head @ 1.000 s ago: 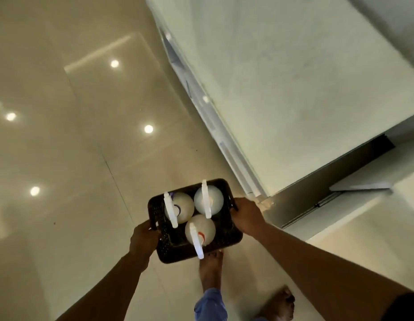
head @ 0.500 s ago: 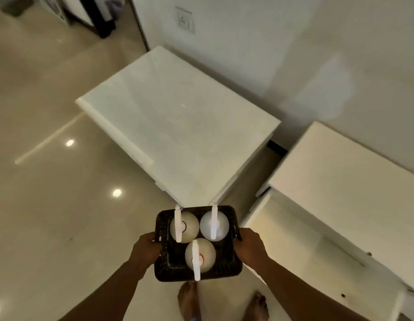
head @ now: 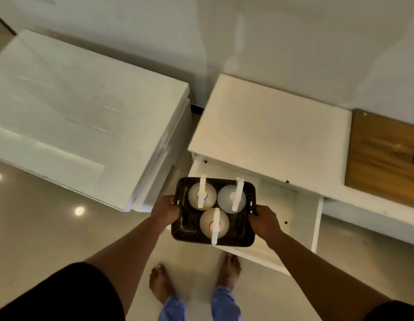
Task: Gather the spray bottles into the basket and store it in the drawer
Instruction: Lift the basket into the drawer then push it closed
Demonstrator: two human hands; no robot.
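I hold a dark woven basket [head: 189, 232] level in front of me, above the left part of an open white drawer [head: 282, 209]. My left hand [head: 165, 210] grips its left side handle and my right hand [head: 265, 220] grips its right side handle. Three white spray bottles stand upright inside: one at back left [head: 194, 196], one at back right [head: 226, 200] and one at the front [head: 207, 222] with a red ring under its nozzle. The drawer's floor is partly hidden by the basket.
The drawer belongs to a white cabinet [head: 271, 130] against the wall. A white glossy table [head: 85, 117] stands close on the left. A wooden board [head: 384, 156] lies at the right. My bare feet [head: 194, 276] stand on the shiny tiled floor.
I have turned right from the white table to face the cabinet. The basket, still in both hands, now hangs over the open drawer instead of over the floor.
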